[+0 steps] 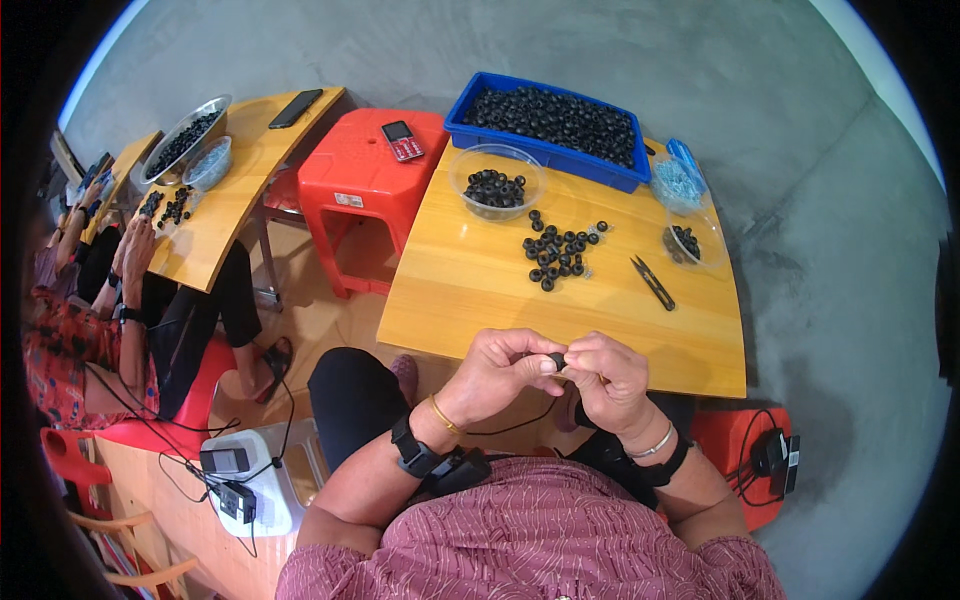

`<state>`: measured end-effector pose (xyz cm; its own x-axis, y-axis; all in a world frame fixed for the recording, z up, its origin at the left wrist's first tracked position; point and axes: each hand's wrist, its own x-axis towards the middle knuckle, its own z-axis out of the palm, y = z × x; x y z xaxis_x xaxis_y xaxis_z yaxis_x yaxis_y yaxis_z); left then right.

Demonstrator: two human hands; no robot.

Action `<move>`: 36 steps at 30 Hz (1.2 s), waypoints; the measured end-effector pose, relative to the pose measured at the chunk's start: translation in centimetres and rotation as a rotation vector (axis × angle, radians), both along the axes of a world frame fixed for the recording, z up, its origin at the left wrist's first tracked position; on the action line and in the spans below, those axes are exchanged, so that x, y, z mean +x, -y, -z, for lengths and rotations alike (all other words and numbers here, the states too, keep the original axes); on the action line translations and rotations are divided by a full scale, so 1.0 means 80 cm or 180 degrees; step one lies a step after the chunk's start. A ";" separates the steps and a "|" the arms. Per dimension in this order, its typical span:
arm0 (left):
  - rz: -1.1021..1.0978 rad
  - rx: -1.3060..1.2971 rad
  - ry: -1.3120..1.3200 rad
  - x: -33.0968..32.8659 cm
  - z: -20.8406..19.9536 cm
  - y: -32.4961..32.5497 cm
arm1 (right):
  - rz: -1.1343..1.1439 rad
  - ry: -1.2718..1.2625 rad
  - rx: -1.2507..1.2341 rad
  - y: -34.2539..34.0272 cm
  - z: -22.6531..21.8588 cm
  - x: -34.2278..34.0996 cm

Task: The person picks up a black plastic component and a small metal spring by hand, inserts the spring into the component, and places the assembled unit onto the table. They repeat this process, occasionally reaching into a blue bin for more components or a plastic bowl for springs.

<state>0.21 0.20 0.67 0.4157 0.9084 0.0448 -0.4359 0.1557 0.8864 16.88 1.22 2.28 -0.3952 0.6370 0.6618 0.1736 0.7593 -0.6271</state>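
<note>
Two bare hands meet before us, just off the near edge of the yellow rectangular wooden worktop (pixel 450 290): the left hand (pixel 500 372) grips a small, round, black, plastic-looking piece (pixel 556 361) between thumb and forefinger, and the right hand (pixel 608 378) is closed in a pinch against its other side, though we cannot tell whether it holds anything finer. Held between fingertips, close to the body, the piece can probably be steadied by one hand while the other works at it. Beyond the hands we find a loose cluster of similar round black pieces (pixel 548 284), spread on the bare wood, perhaps so that single ones are easily picked up. To their right lie slim black metal snips (pixel 653 284), seemingly within the right hand's reach. Farther out, a clear round plastic bowl (pixel 498 213) and a smaller clear plastic bowl (pixel 712 240) hold more black pieces, their walls stopping them rolling. At the far edge, the deep blue rectangular plastic tray (pixel 560 158) carries the bulk, presumably as the main stock.
</note>
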 end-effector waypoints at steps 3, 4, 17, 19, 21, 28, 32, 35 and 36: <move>-0.0059 0.0025 -0.0024 0.002 0.007 -0.002 | 0.0047 -0.0082 -0.0051 -0.001 0.005 0.000; -0.0038 -0.0079 0.0021 0.003 0.009 -0.003 | 0.0072 -0.0121 -0.0105 -0.001 0.007 0.000; 0.0312 -0.0991 0.1098 0.000 0.022 -0.009 | -0.0061 -0.0283 -0.0894 0.006 0.011 -0.002; 0.0355 -0.0993 0.1098 -0.002 0.022 -0.009 | 0.0011 -0.0292 -0.0872 0.008 0.010 -0.004; 0.0390 -0.0987 0.1094 -0.002 0.021 -0.009 | 0.0084 -0.0212 -0.0803 0.010 0.008 -0.004; 0.0367 -0.0883 0.1061 -0.001 0.023 -0.010 | 0.0101 -0.0431 -0.0950 0.010 0.015 -0.004; 0.0422 -0.0890 0.1020 -0.003 0.022 -0.009 | 0.0152 -0.0202 -0.0678 0.010 0.010 -0.005; 0.0521 -0.0911 0.1025 -0.004 0.021 -0.011 | 0.0143 -0.0250 -0.0768 0.010 0.009 -0.006; 0.0523 -0.0915 0.1025 -0.006 0.020 -0.011 | 0.0027 -0.0187 -0.0836 0.009 0.013 -0.003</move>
